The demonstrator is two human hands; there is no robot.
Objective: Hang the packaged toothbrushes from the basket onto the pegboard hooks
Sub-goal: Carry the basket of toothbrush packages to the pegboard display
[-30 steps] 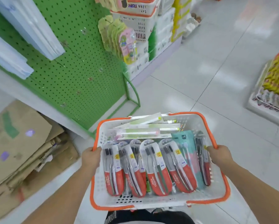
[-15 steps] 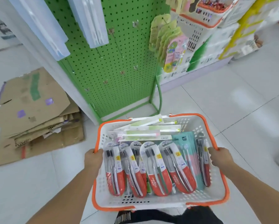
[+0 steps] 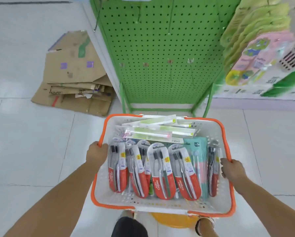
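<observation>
Before us, on pale floor tiles (image 3: 32, 151), stands the green perforated metal pegboard (image 3: 160, 48), its thin wire hooks (image 3: 170, 69) bare. We judge we are at the approach: nothing hung yet. Our white plastic basket with orange rim (image 3: 226, 134) holds the red-carded packaged toothbrushes (image 3: 160, 171). Our left hand (image 3: 96, 155) and right hand (image 3: 233, 170) each curl round the rim. Next, one hand must free itself to pick a pack. Flattened brown cardboard (image 3: 75, 79) lies left.
</observation>
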